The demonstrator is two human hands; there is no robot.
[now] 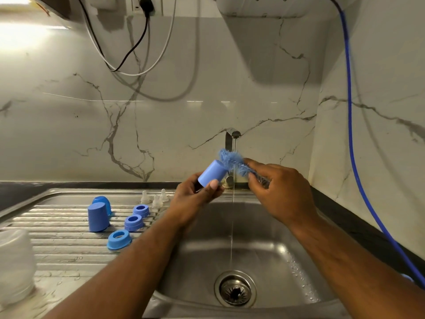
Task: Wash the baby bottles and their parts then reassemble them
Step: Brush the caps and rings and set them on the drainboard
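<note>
Lowest in the frame is the stainless steel sink basin (271,249). At lower left, the ribbed steel drainboard (57,252) carries a clear plastic bottle (13,261), three blue screw rings (119,239), two blue caps (98,217) and clear teats (157,199). At centre my left hand (193,199) grips a blue cylindrical plastic cap (212,173). My right hand (280,192) clasps a blue bristle bottle brush (232,161) against it, under the chrome tap (232,137) and its thin stream.

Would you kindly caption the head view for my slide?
Over the sink, the left hand holds a blue cap while the right hand holds a blue brush against it.
</note>
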